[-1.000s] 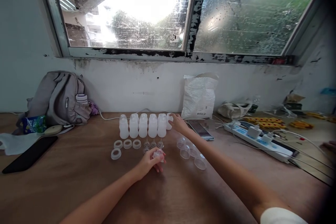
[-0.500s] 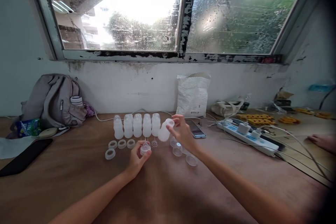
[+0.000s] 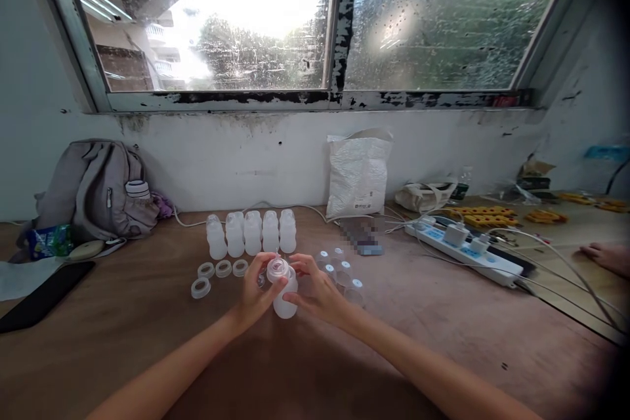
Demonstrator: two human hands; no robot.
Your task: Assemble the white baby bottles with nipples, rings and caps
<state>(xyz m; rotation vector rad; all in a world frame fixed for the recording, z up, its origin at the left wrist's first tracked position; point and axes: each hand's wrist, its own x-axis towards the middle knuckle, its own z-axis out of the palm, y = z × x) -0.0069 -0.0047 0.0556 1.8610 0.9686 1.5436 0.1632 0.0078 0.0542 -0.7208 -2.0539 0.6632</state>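
In front of me, a white feeding bottle [image 3: 286, 306] is tilted, with its top toward the left. My right hand [image 3: 317, 290] wraps its fingers round the bottle's side. At its mouth, my left hand [image 3: 256, 290] grips a translucent nipple with its collar ring [image 3: 278, 268], which touches the bottle's top. Whether the ring is threaded on, I cannot tell. Just behind the left fingers, a small clear nipple [image 3: 261, 281] is partly hidden. Several white collar rings [image 3: 223, 268] lie to the left, and several clear caps [image 3: 343, 278] stand to the right of my hands.
Several capped bottles [image 3: 252, 236] stand in a row at the back. A white mailer bag [image 3: 358, 174] leans on the wall, near a blurred phone [image 3: 370, 249]. A power strip [image 3: 467, 254] with cables lies right, a backpack [image 3: 98, 190] left. Another person's hand [image 3: 604, 256] rests far right.
My right hand has brought the bottle down and left, to the collar ring in my left hand. Before, the two parts were apart. The view has shifted slightly.
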